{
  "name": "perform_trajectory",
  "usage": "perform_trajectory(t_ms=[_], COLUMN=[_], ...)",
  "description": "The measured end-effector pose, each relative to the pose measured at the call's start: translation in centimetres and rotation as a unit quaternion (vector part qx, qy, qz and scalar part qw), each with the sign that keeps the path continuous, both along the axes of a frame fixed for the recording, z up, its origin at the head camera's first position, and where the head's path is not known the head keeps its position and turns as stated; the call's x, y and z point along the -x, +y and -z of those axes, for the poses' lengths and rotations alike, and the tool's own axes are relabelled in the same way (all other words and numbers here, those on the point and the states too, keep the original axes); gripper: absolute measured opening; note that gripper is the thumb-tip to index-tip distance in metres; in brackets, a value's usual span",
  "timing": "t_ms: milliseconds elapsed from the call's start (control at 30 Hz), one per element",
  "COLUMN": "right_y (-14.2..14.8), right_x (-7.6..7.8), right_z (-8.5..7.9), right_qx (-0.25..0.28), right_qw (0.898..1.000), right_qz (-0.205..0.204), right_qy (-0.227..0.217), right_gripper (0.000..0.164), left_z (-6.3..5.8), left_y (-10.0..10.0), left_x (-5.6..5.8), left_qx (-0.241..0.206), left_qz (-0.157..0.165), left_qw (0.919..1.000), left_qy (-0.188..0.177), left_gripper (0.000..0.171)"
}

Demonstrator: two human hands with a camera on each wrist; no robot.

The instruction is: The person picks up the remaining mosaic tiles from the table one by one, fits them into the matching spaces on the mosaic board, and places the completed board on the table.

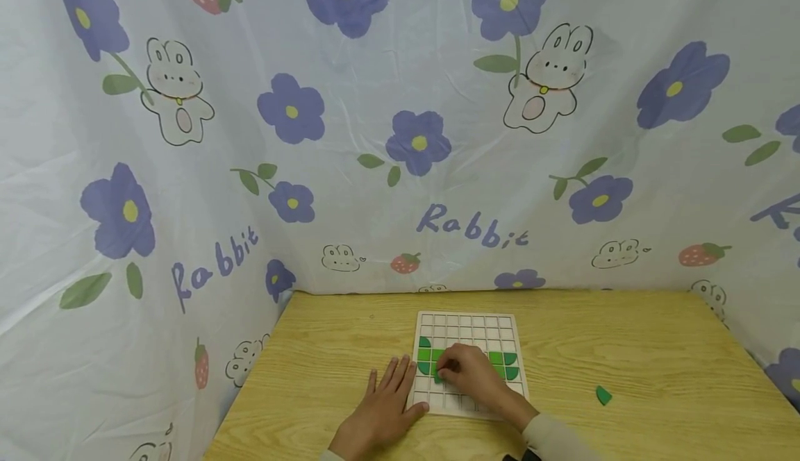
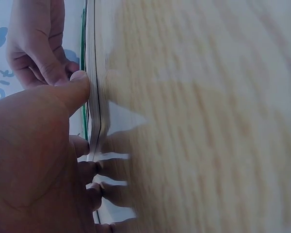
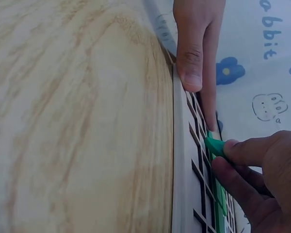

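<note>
A white grid board [image 1: 467, 331] lies on the wooden table, with rows of light green square tiles [image 1: 496, 358] and dark green quarter-round tiles [image 1: 512, 373] set across its middle. My right hand [image 1: 473, 375] is over the board and covers part of those rows. Between its thumb and fingers it pinches a green quarter-round tile [image 3: 216, 147], tilted at the grid in the right wrist view. My left hand [image 1: 386, 405] rests beside the board's left edge, fingers extended and thumb touching the lower left corner.
One loose green quarter-round tile [image 1: 603, 396] lies on the table [image 1: 662, 350] to the right of the board. Behind and to the left hangs a white curtain [image 1: 375, 239] printed with flowers and rabbits, meeting the table's edges.
</note>
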State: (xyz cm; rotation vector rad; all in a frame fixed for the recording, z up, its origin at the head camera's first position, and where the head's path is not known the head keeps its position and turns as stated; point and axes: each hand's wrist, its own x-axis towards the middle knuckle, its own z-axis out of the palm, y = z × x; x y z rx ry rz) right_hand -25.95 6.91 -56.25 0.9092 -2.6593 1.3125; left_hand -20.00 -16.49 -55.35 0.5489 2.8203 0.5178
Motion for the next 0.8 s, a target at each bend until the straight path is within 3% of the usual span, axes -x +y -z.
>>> perform_trajectory(t_ms=[400,667,800], right_y=[-0.66,-1.03,-1.04], right_x=[-0.48,-0.77,-0.97], right_z=[0.26,0.20,0.26], right_qx=[-0.018,-0.053,-0.074], right_qw=[1.000,0.998,0.996], right_qz=[0.007,0.014,0.018], right_qy=[-0.008,0.020,0.039], right_gripper=[0.004,0.005,0.008], left_z=[0.11,0.16,0.18], left_y=[0.15,0.08,-0.10], left_x=[0.01,-0.04,0.01], left_qx=[0.011,0.014,-0.008], left_qz=[-0.005,-0.003,0.002], left_qw=[0.9999,0.9999,1.0000], left_qy=[-0.001,0.003,-0.004], left_gripper=[0.083,0.084,0.085])
